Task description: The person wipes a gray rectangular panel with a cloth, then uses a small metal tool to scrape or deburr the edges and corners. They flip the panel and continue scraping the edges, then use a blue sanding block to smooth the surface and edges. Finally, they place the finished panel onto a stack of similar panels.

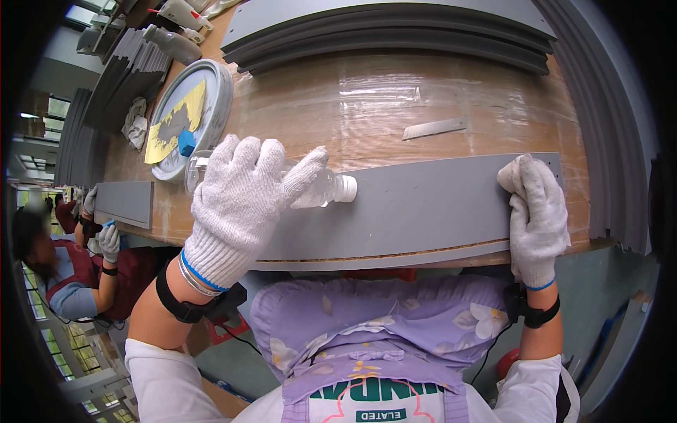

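Note:
A long grey panel (416, 211) lies in front of me along the table's near edge, its chipboard core showing along the near side. My left hand (240, 190), in a white knit glove, is wrapped from above over a clear plastic bottle (321, 194) lying on its side. The bottle's white cap points right, over the panel. At the panel's right end, my gloved right hand (539, 218) is closed on a bunched whitish cloth (509, 176), resting against the panel's surface. Both palms are hidden.
A round grey lid (224, 92) holds yellow sandpaper (166, 139) and a blue block (186, 143). Beyond my panel lies a flat metal blade (434, 129). Grey panels (388, 35) are stacked at the back, others (606, 120) at right. A co-worker (77, 275) works at left.

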A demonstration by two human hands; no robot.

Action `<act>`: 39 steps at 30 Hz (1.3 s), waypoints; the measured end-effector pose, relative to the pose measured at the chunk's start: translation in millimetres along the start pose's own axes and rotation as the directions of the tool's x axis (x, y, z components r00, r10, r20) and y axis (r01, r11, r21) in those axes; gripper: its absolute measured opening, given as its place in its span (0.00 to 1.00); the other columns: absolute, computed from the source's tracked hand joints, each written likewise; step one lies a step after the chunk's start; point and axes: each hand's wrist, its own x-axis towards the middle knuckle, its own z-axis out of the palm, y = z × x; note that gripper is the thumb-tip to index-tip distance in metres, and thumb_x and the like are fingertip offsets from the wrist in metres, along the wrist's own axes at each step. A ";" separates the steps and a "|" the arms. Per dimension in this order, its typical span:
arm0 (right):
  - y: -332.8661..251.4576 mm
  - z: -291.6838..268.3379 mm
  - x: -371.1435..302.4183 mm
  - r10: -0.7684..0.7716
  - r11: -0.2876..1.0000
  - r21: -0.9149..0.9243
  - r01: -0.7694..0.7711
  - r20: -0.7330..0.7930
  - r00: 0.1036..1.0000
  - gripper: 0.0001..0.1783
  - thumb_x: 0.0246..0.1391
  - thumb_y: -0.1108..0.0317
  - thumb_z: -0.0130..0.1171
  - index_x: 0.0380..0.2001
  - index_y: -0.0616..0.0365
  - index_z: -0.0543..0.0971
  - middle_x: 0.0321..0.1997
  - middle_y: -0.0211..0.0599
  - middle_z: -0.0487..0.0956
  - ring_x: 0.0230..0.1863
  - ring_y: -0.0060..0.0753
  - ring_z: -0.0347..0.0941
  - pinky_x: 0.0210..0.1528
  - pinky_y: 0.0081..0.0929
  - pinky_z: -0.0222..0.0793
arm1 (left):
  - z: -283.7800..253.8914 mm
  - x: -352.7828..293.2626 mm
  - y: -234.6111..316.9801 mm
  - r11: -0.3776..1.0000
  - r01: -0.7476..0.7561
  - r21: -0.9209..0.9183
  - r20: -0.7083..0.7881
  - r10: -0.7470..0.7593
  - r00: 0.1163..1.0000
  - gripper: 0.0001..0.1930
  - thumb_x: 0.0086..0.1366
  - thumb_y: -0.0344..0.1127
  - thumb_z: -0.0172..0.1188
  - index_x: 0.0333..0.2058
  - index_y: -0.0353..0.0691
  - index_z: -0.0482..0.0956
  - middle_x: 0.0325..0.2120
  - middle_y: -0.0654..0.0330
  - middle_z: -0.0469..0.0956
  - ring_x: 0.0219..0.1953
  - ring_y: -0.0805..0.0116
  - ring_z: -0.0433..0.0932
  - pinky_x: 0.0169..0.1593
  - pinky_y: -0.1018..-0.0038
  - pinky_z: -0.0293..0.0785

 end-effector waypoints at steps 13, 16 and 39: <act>-2.4 -1.5 -2.4 0.044 0.999 -0.012 -0.044 -0.002 0.999 0.37 0.48 0.82 0.62 0.64 0.49 0.73 0.61 0.42 0.73 0.56 0.46 0.72 0.61 0.38 0.69 | 3.4 -54.3 -10.9 0.970 0.184 -0.161 0.030 -0.182 0.983 0.33 0.48 0.28 0.67 0.57 0.47 0.75 0.42 0.60 0.75 0.45 0.57 0.74 0.51 0.63 0.72; -3.6 0.3 -3.5 0.090 0.995 0.045 -0.090 0.000 0.996 0.34 0.51 0.81 0.60 0.64 0.52 0.72 0.63 0.43 0.72 0.60 0.43 0.71 0.64 0.36 0.67 | 38.4 -56.6 -19.1 0.781 0.276 -0.561 -0.083 -0.385 0.919 0.42 0.47 0.27 0.72 0.63 0.43 0.65 0.51 0.53 0.74 0.53 0.54 0.74 0.59 0.62 0.71; -241.1 102.3 40.0 -0.081 0.980 0.196 0.029 0.263 0.961 0.30 0.55 0.53 0.61 0.59 0.51 0.71 0.56 0.50 0.70 0.53 0.59 0.69 0.53 0.50 0.71 | 110.9 -153.0 41.4 0.498 0.426 -0.756 -0.084 -0.718 0.691 0.24 0.64 0.33 0.62 0.58 0.37 0.71 0.58 0.48 0.72 0.64 0.44 0.66 0.71 0.55 0.55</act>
